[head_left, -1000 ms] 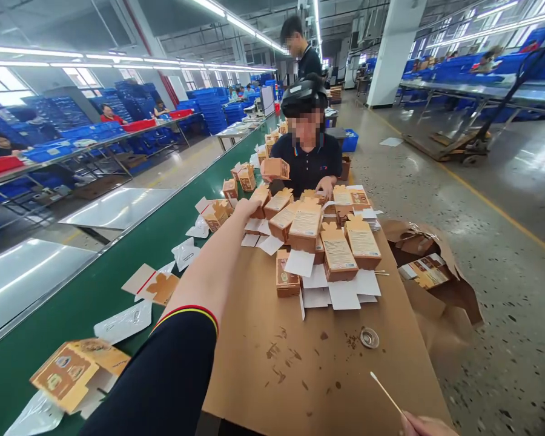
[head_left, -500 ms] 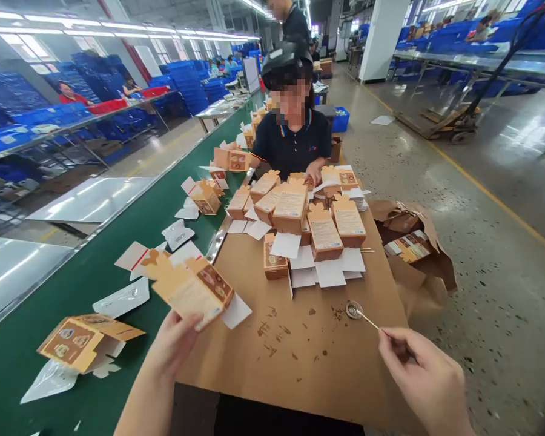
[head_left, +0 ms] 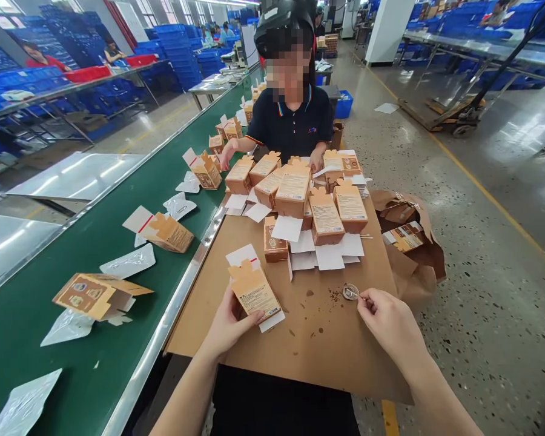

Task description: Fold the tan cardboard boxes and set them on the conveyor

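Box [head_left: 257, 293] has swung nearer the dish [head_left: 346, 295], left of it and clamped in the left hand [head_left: 229, 326], while the right hand [head_left: 388, 318], well apart, pinches a swab [head_left: 353, 294] at the dish; light grip, steady box likely work best.

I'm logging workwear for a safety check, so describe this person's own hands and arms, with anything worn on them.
The left hand and right hand are both ungloved, and no rings can be made out. The left forearm and right forearm are uncovered too, with no watch, bracelet or marking in sight. No sleeve reaches into view.
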A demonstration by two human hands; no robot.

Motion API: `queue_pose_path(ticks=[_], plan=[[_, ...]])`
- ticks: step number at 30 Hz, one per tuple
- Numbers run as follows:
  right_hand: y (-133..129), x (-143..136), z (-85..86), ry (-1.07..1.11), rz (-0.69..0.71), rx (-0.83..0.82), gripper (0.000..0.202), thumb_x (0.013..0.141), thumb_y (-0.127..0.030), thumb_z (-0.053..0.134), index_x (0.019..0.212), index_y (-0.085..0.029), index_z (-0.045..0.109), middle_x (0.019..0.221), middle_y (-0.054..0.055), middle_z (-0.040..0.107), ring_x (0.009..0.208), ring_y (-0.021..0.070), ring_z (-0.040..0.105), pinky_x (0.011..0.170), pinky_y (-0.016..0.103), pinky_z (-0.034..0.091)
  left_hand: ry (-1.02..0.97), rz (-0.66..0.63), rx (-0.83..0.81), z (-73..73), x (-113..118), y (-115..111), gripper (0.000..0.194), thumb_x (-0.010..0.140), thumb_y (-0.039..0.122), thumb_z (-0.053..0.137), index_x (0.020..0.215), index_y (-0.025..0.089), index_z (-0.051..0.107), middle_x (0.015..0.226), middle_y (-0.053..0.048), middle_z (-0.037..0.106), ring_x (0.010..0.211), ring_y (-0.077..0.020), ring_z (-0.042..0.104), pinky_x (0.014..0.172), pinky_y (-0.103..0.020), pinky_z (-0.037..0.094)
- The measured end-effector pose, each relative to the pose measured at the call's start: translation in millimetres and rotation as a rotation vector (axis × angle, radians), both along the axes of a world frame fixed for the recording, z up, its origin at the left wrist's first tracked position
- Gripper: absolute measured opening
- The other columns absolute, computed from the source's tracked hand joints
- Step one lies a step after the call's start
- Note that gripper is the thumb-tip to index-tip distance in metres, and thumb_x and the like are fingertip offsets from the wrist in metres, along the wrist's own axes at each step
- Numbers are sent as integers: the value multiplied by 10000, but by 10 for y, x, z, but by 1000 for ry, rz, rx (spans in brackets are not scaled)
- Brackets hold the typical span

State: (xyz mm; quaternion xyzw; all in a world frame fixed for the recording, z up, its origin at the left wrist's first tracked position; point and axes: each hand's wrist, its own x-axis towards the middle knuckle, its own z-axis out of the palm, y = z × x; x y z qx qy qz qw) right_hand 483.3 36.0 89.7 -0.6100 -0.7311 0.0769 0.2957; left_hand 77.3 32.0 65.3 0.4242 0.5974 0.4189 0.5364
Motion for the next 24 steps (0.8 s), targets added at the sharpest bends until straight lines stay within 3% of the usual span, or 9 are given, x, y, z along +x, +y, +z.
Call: queue_pose_path(ticks=[3, 5, 9, 13, 18, 24], plan=[[-223, -96, 67, 49, -67, 84, 337, 1146, -381, 628, 867, -279, 787, 733, 34, 808, 576, 188, 725, 580, 309, 577, -51, 24, 17, -104, 12, 5, 959, 685, 660, 1117, 1483, 285, 740, 1479, -177, 868, 1411, -467, 832, 1203, -617, 706], [-411, -326, 76, 142, -87, 184, 278, 1150, -347, 695, 930, -272, 848, 759, 33, 817, 582, 176, 723, 614, 296, 625, -62, 37, 28, -118, 33, 11, 991, 677, 676, 1114, 1498, 278, 728, 1472, -180, 869, 1406, -461, 833, 1209, -616, 699], [-634, -1060, -100, 362, 207, 124, 276, 1152, -138, 677, 942, -258, 810, 721, -19, 735, 566, 133, 676, 580, 242, 588, -36, 10, -7, -9, 65, 46, 939, 738, 631, 1099, 1518, 278, 714, 1499, -174, 855, 1429, -451, 823, 1217, -615, 692], [-580, -1568, -386, 357, 287, 136, 339, 1128, -76, 589, 871, -257, 717, 695, -32, 665, 568, 130, 640, 583, 239, 536, -29, 6, -4, 78, 83, 52, 898, 736, 610, 1105, 1473, 278, 714, 1441, -161, 866, 1395, -449, 832, 1192, -614, 699], [-472, -1611, -518, 325, 317, 150, 375, 1113, -64, 560, 805, -269, 623, 677, -45, 624, 546, 130, 591, 555, 260, 476, -54, -14, 9, 57, 98, 20, 904, 770, 624, 1092, 1505, 277, 696, 1470, -160, 850, 1426, -441, 821, 1211, -598, 692], [-605, -1312, -384, 368, 262, 153, 310, 1166, -104, 621, 922, -256, 734, 712, -37, 656, 569, 126, 623, 579, 237, 538, -44, -15, 48, -38, 104, -64, 957, 746, 581, 1107, 1536, 285, 655, 1513, -176, 826, 1480, -448, 790, 1236, -601, 676]])
